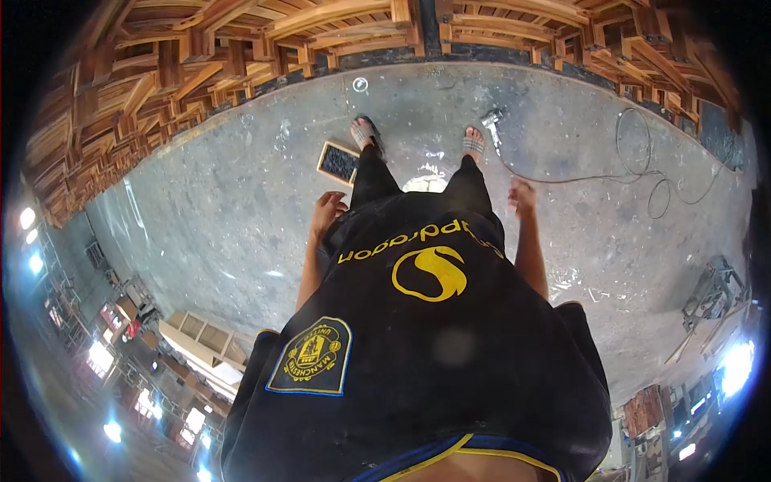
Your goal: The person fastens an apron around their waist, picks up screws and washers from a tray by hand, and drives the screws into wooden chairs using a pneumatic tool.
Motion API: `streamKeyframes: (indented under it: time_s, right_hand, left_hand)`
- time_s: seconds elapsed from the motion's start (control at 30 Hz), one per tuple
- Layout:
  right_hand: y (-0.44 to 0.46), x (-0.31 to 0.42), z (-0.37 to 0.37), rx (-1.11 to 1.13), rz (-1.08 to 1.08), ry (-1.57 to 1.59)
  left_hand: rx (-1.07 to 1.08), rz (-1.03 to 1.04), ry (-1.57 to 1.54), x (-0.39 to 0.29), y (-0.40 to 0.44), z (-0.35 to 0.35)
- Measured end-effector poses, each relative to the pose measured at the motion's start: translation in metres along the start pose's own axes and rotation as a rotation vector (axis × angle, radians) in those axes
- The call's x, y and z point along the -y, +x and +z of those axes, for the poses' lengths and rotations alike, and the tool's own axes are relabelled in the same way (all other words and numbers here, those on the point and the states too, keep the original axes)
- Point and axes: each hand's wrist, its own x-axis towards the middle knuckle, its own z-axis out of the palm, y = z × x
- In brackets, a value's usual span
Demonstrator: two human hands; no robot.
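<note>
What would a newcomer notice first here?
Probably the black yellow-lettered shirt filling the lower middle, left hand and right hand hanging at either side. Next, the wooden furniture massed along the top. On the floor between, a hand tool with a trailing line lies beside the right foot, a wood-framed tray near the left foot.

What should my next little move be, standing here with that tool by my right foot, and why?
I'd perhaps bend and lower the right hand toward the tool: it lies on the floor beside the right foot, on that hand's side, and the hand, though blurred, seems to hold nothing. Mind the thin hose or cord trailing off rightward in loops.
</note>
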Motion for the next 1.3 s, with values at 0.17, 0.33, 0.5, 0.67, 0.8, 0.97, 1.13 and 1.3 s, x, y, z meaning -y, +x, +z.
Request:
streamKeyframes:
  time_s: [0.17,0.33,0.5,0.67,0.8,0.97,1.13,1.3]
  right_hand:
    - [-0.002,-0.077,0.056,-0.100,0.126,-0.032]
    - [-0.043,-0.176,0.112,-0.021,0.078,0.381]
    - [-0.103,-0.159,0.167,-0.097,-0.336,-0.384]
    - [-0.064,-0.194,0.134,0.039,-0.537,-1.356]
    - [-0.042,-0.135,0.172,0.400,-0.663,-1.570]
    - [-0.004,-0.038,0.237,0.269,-0.178,-0.454]
    - [-0.040,0.082,0.299,0.073,-0.140,-0.113]
    - [-0.037,0.066,0.291,0.114,-0.195,-0.145]
  left_hand:
    - [0.094,0.053,0.122,-0.037,0.073,-0.048]
    - [0.304,0.016,0.077,-0.040,0.165,-0.142]
    - [-0.006,0.058,0.134,-0.121,0.163,-0.167]
    - [-0.090,0.067,-0.060,-0.131,0.174,-0.175]
    - [-0.122,0.098,-0.177,-0.092,0.130,-0.158]
    - [-0.050,0.056,-0.121,-0.046,0.064,-0.127]
    - [-0.023,-0.202,0.115,-0.013,0.054,-0.136]
    - [-0.089,-0.111,0.081,-0.051,0.071,-0.138]
